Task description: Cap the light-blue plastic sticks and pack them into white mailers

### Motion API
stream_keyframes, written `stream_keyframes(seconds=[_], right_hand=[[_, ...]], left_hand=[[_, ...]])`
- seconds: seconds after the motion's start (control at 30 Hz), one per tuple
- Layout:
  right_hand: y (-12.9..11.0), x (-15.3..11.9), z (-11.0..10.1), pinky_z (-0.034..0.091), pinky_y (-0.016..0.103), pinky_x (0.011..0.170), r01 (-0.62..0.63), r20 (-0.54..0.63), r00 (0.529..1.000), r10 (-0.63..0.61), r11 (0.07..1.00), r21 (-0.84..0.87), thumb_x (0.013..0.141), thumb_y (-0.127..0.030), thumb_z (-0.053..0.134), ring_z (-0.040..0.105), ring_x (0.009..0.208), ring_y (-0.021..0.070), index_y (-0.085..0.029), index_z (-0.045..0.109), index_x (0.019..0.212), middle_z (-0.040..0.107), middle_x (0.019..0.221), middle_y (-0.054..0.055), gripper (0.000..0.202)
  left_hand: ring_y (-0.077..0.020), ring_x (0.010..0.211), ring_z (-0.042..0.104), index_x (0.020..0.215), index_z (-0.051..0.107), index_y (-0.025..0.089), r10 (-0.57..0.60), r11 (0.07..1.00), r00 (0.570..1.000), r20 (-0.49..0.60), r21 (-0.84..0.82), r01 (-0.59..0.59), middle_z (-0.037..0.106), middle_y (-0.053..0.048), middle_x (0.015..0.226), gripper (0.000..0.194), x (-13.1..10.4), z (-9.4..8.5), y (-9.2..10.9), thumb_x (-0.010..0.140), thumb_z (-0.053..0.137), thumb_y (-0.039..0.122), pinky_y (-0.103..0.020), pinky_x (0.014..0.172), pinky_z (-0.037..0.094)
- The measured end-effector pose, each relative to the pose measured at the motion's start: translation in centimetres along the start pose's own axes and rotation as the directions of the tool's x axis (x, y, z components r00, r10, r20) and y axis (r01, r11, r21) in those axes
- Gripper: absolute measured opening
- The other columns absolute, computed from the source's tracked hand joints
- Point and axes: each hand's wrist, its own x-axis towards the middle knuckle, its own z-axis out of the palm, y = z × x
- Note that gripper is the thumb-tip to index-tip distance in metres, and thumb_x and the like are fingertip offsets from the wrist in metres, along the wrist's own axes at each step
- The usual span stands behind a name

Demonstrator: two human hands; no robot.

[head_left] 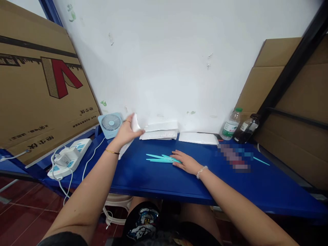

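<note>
On my remote feed I log teal strips (160,158): slim, overlapping, loosely fanned, lying midway between the front and rear edges of the table (143,177), right ends covered. White piece (125,150): thin, held tilted towards the rear-left corner; I cannot tell its material.

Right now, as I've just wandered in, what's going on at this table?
A person is sitting at a blue table. Their left hand holds a folded-looking white piece near the small fan. Their right hand rests over one end of some turquoise strips lying on the table. More white pieces lie along the wall.
</note>
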Motion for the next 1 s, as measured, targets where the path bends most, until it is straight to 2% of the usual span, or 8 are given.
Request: stream_keyframes(seconds=[0.07, 0.17, 0.27, 0.37, 0.53, 0.7, 0.83, 1.0], right_hand=[[-0.3, -0.4, -0.3, 0.027, 0.043, 0.110, 0.003, 0.010, 1.000, -0.003, 1.000, 0.018, 0.088, -0.050, 0.045, 0.027, 0.136, 0.0243, -0.029, 0.048, 0.132, 0.040, 0.144, 0.003, 0.049], [-0.1, -0.7, -1.6, 0.029, 0.042, 0.108, -0.038, -0.081, 0.996, 0.044, 0.997, 0.072, 0.088, -0.048, 0.045, 0.034, 0.132, 0.0235, -0.027, 0.051, 0.129, 0.045, 0.139, 0.005, 0.046], [0.9, -0.7, -3.9, 0.042, 0.037, 0.094, -0.121, -0.198, 0.970, 0.139, 0.988, 0.098, 0.090, -0.042, 0.041, 0.055, 0.108, 0.0212, -0.023, 0.062, 0.110, 0.060, 0.117, 0.007, 0.035], [2.2, 0.0, -6.0, 0.047, 0.031, 0.072, -0.220, -0.064, 0.972, 0.225, 0.973, 0.074, 0.084, -0.039, 0.051, 0.060, 0.078, 0.0178, -0.020, 0.066, 0.094, 0.066, 0.090, 0.004, 0.026], [3.0, 2.3, -6.3, 0.041, 0.022, 0.056, -0.298, 0.265, 0.923, 0.279, 0.954, 0.036, 0.065, -0.033, 0.069, 0.055, 0.063, 0.0131, -0.016, 0.066, 0.082, 0.062, 0.072, 0.001, 0.024], [3.2, 3.0, -4.8, 0.039, 0.021, 0.055, -0.241, 0.216, 0.950, 0.225, 0.969, 0.050, 0.068, -0.024, 0.063, 0.052, 0.062, 0.0108, -0.016, 0.064, 0.078, 0.059, 0.073, 0.000, 0.012], [3.7, 2.5, -4.5, 0.039, 0.021, 0.057, -0.143, 0.120, 0.983, 0.142, 0.990, 0.001, 0.068, -0.020, 0.063, 0.050, 0.064, 0.0100, -0.016, 0.063, 0.079, 0.056, 0.083, 0.002, 0.011], [4.0, 2.6, -4.5, 0.037, 0.022, 0.058, -0.184, 0.004, 0.983, 0.184, 0.983, 0.017, 0.079, -0.026, 0.058, 0.050, 0.063, 0.0110, -0.016, 0.061, 0.079, 0.057, 0.077, 0.002, 0.010]], left_hand=[[-0.0359, 0.114, 0.051, 0.129, 0.046, 0.017, -0.087, 0.960, 0.976, 0.198, 0.278, 0.029, 0.058, -0.014, 0.119, 0.093, -1.1, 1.6, -2.3, 0.046, 0.081, 0.041, -0.048, 0.100, 0.033], [-0.0397, 0.117, 0.047, 0.133, 0.043, 0.017, -0.248, 0.867, 0.873, 0.420, 0.498, 0.006, 0.052, -0.018, 0.128, 0.104, -2.9, 3.9, -4.9, 0.041, 0.081, 0.047, -0.051, 0.099, 0.033], [-0.0353, 0.123, 0.043, 0.133, 0.043, 0.016, -0.178, 0.913, 0.849, 0.497, 0.405, -0.045, 0.046, -0.018, 0.136, 0.096, -3.9, 5.8, -5.7, 0.051, 0.075, 0.055, -0.044, 0.100, 0.034], [-0.0260, 0.108, 0.055, 0.121, 0.055, 0.019, -0.076, 0.982, 0.826, 0.559, 0.186, -0.036, 0.057, -0.012, 0.122, 0.061, -3.9, 8.5, -4.9, 0.073, 0.057, 0.056, -0.035, 0.091, 0.043], [-0.0172, 0.074, 0.059, 0.093, 0.067, 0.018, -0.017, 0.991, 0.644, 0.765, 0.097, -0.089, 0.065, -0.005, 0.085, 0.036, -3.0, 14.2, -3.6, 0.072, 0.060, 0.045, -0.026, 0.067, 0.045], [-0.0123, 0.061, 0.052, 0.084, 0.066, 0.017, -0.106, 0.990, 0.501, 0.859, 0.139, -0.030, 0.060, -0.001, 0.071, 0.031, -2.6, 16.5, -4.2, 0.071, 0.062, 0.044, -0.021, 0.052, 0.037], [-0.0117, 0.061, 0.051, 0.082, 0.065, 0.016, -0.087, 0.994, 0.507, 0.857, 0.106, -0.009, 0.059, -0.001, 0.071, 0.033, -2.7, 16.4, -4.6, 0.074, 0.059, 0.047, -0.021, 0.053, 0.036], [-0.0126, 0.063, 0.052, 0.086, 0.066, 0.017, -0.070, 0.987, 0.620, 0.781, 0.143, -0.069, 0.062, -0.001, 0.074, 0.038, -2.9, 16.3, -4.3, 0.085, 0.044, 0.048, -0.023, 0.055, 0.034]])
